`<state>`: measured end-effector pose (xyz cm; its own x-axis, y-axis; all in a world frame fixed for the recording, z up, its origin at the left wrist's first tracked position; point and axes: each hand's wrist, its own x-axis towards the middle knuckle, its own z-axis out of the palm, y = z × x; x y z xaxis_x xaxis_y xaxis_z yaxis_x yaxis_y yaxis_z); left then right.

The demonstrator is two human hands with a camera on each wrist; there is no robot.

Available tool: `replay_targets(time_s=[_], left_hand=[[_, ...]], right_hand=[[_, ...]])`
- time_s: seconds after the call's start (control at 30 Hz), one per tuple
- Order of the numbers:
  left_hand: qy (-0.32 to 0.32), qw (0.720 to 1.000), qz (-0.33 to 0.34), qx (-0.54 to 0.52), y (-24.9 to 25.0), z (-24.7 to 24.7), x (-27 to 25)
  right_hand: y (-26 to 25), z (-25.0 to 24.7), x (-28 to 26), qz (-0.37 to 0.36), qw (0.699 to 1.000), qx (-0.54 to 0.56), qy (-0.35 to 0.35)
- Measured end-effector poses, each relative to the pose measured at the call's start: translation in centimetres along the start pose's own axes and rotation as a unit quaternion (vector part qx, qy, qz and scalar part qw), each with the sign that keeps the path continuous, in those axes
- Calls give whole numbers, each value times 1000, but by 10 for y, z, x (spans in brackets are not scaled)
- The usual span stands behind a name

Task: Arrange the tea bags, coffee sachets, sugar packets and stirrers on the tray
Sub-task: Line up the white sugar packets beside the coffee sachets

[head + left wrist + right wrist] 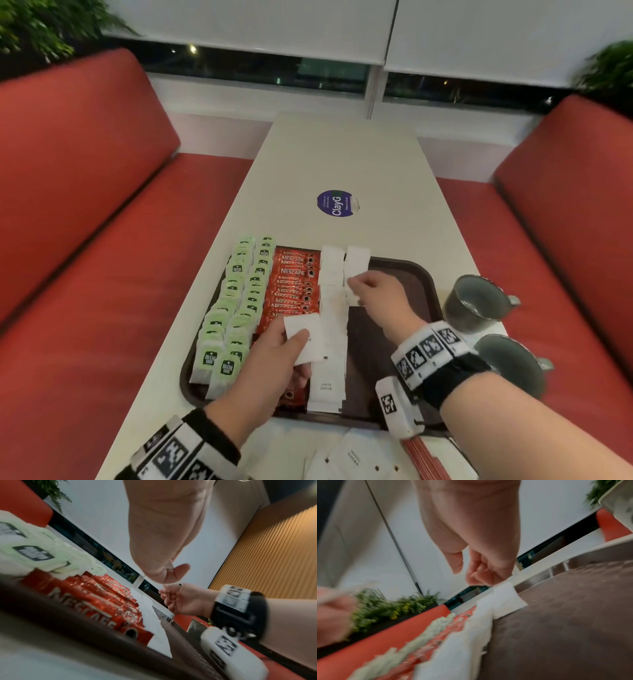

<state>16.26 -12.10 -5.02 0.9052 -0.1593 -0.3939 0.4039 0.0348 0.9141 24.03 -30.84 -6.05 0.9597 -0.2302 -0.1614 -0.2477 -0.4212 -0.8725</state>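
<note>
A brown tray holds two columns of green tea bags, a row of red coffee sachets and a column of white sugar packets. My left hand pinches a small stack of sugar packets over the tray's near part; its thumb presses on top of them. My right hand is over a second sugar column. In the right wrist view its fingers hang loosely curled just above that packet, the thumb apart, nothing between them.
Loose sugar packets and red stirrers lie on the white table in front of the tray. Two grey cups lie on their sides right of it. A purple sticker is farther back. Red benches flank the table.
</note>
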Motion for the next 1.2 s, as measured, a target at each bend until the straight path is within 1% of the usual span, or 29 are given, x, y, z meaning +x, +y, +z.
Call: replay_targets(time_s=[0.07,0.13,0.17,0.23,0.33,0.5,0.53,0.6,0.67,0.73,0.83,0.9,0.97,1.07,1.1,1.2], left_hand=[[-1,1000,12,7,7,6,4],[-5,1000,23,16,13,14,6],[-7,999,29,18,14,17,5],[-14,999,37,18,16,26,2],[-19,999,43,11,14,36,-5],[-27,999,41,19,11,38,-15],[-22,999,40,22,11,36,-17],[1,999,37,24,11,30,-19],[18,999,36,21,11,22,-21],[26,999,34,12,11,14,-24],[34,999,30,9,8,6,-28],[38,999,26,9,6,2,-30],[44,999,19,3,3,-2,-32],[53,999,10,-6,-2,-10,-32],[56,998,6,-7,-4,-12,-33],[65,998,-1,-9,-7,-18,-33]], right_hand=[[-11,1,-34,-20,996,42,-74],[-13,0,-58,-40,992,46,-113],[-12,0,-66,-50,991,43,-119],[-6,-2,-76,-56,991,49,-107],[0,-7,-86,-42,993,72,-85],[3,-20,-94,-38,991,76,-107],[3,-23,-92,-35,990,87,-101],[8,-32,-79,-12,993,100,-65],[14,-42,-60,18,996,82,-12],[18,-48,-38,35,998,54,26],[21,-44,-10,55,998,4,38],[25,-37,8,67,997,-32,34],[28,-30,24,78,993,-84,13],[28,-24,38,90,974,-193,-71],[28,-24,41,96,970,-208,-85],[31,-20,49,122,965,-212,-99]])
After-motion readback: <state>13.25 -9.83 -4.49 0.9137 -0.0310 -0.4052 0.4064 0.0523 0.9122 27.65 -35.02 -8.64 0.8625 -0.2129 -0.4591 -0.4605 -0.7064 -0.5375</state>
